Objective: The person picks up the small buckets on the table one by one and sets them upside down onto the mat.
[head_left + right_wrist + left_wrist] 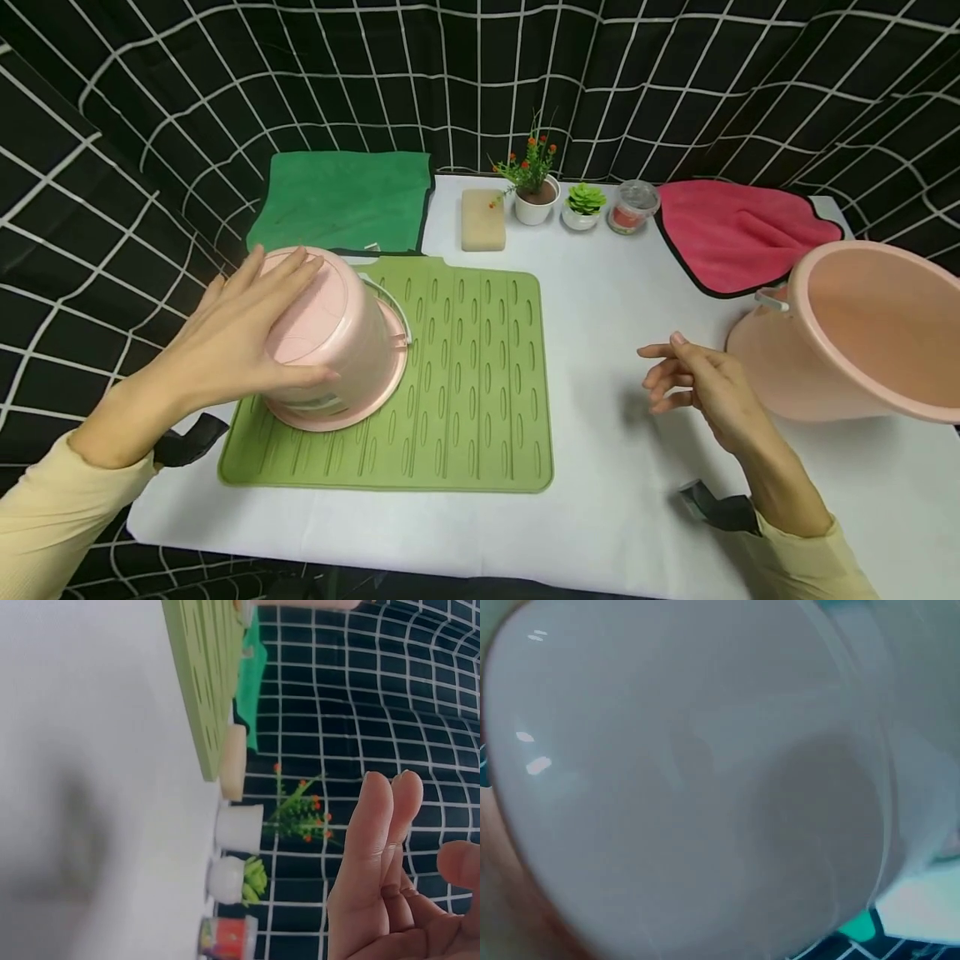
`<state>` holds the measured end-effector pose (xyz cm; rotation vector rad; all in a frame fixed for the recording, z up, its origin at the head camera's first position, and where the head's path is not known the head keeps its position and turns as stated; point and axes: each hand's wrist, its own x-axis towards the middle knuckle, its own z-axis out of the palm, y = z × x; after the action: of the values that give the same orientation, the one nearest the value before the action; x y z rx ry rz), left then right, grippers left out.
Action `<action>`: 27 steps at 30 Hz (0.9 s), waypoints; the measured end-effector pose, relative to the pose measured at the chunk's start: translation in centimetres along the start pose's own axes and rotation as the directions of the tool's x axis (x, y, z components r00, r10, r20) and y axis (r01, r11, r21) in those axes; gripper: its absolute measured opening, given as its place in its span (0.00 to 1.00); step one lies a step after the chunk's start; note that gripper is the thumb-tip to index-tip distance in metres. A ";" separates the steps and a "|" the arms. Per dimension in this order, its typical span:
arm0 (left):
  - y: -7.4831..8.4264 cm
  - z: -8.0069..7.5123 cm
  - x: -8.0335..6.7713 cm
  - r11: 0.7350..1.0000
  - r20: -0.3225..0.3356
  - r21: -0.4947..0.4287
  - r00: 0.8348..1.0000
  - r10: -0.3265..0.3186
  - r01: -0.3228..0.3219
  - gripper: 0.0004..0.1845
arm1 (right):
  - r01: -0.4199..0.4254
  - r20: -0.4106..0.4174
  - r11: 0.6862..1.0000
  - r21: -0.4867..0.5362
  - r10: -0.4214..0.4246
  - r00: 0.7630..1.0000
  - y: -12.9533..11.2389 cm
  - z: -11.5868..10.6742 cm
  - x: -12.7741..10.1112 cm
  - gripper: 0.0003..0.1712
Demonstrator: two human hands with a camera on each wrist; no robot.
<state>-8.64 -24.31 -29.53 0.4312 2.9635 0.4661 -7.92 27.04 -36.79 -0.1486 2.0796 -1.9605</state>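
A pink bucket point(337, 342) stands upside down on the left part of a green ridged mat point(465, 375). My left hand point(240, 325) lies over its upturned bottom, fingers spread across the top and thumb against the side. The left wrist view is filled by the bucket's pink wall point(690, 780). My right hand point(693, 379) hovers above the white table point(615, 283) to the right of the mat, fingers loosely bent and holding nothing; its fingers point(382, 847) show in the right wrist view. A second pink basin point(855, 333) tilts at the right edge.
Along the back lie a green cloth point(345, 200), a tan sponge point(482, 219), two small potted plants point(536, 187) point(583, 204), a small jar point(632, 207) and a red cloth point(735, 229). A black gridded curtain surrounds the table.
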 end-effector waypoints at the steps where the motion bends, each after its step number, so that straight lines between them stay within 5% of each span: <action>1: 0.0 0.1 -0.2 1.000 -0.022 -0.009 1.000 0.008 -0.009 0.67 | 0.003 -0.006 1.000 0.003 -0.003 1.000 -0.1 -0.2 -0.1 0.22; 5: 0.1 0.2 -1.1 0.998 -0.146 -0.027 0.988 0.055 -0.059 0.66 | 0.044 -0.043 0.998 0.046 -0.042 0.998 -0.4 -1.3 -0.6 0.23; 10: 0.2 0.7 -2.8 0.991 -0.338 -0.034 0.935 0.108 -0.126 0.54 | 0.080 -0.025 0.959 0.271 -0.076 0.997 -0.3 -3.5 -1.7 0.28; 12: 0.2 1.0 -3.5 0.989 -0.390 -0.032 0.913 0.118 -0.141 0.51 | 0.057 0.026 0.916 0.397 -0.073 0.997 0.0 -4.5 -2.3 0.33; 15: 0.2 1.6 -4.5 0.989 -0.447 -0.036 0.888 0.111 -0.142 0.50 | -0.015 0.124 0.799 0.601 -0.076 0.989 0.7 -6.0 -3.3 0.40; 20: 0.2 2.5 -5.7 0.991 -0.517 -0.047 0.852 0.080 -0.122 0.54 | -0.040 0.124 0.677 0.735 -0.077 0.989 1.4 -7.9 -5.4 0.43; 24: 0.1 2.9 -6.3 0.993 -0.548 -0.040 0.833 0.073 -0.113 0.54 | -0.024 0.094 0.671 0.741 -0.067 0.993 1.5 -9.0 -6.8 0.43; 27: 0.1 3.3 -6.5 0.990 -0.602 -0.027 0.793 0.092 -0.136 0.51 | 0.004 0.031 0.717 0.697 -0.036 0.999 1.4 -9.7 -7.5 0.44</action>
<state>-1.92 -25.21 -32.23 0.5425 3.5241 0.8621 -3.23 38.46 -36.75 -0.0498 1.1684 -2.5743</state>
